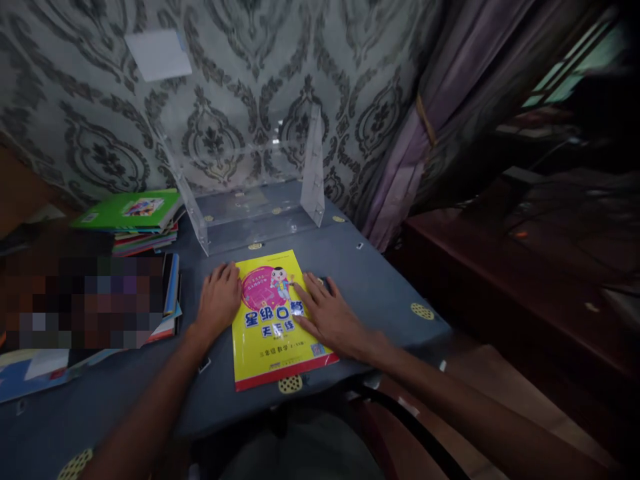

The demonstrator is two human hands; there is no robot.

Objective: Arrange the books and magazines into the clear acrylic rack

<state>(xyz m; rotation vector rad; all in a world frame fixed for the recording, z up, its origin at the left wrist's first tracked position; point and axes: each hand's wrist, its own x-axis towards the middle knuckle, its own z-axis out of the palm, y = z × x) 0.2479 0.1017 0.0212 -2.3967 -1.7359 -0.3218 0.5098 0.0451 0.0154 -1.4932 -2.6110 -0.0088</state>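
A yellow workbook with a red bottom strip, blue lettering and a pink circle with a cartoon figure lies closed on the blue-grey table cover. Against its left edge rests my left hand, palm down with the fingers stretched forward. My right hand lies across the workbook's right edge, fingers spread, some of them flat on the cover. Neither hand grips anything that I can see. Just beyond the workbook stands a clear acrylic shelf, open towards me.
A green book tops a stack at the back left, with more books nearer me, partly behind a pixelated patch. The patterned wall bounds the table at the back. A tied curtain hangs at the right, beside a dark red furniture edge.
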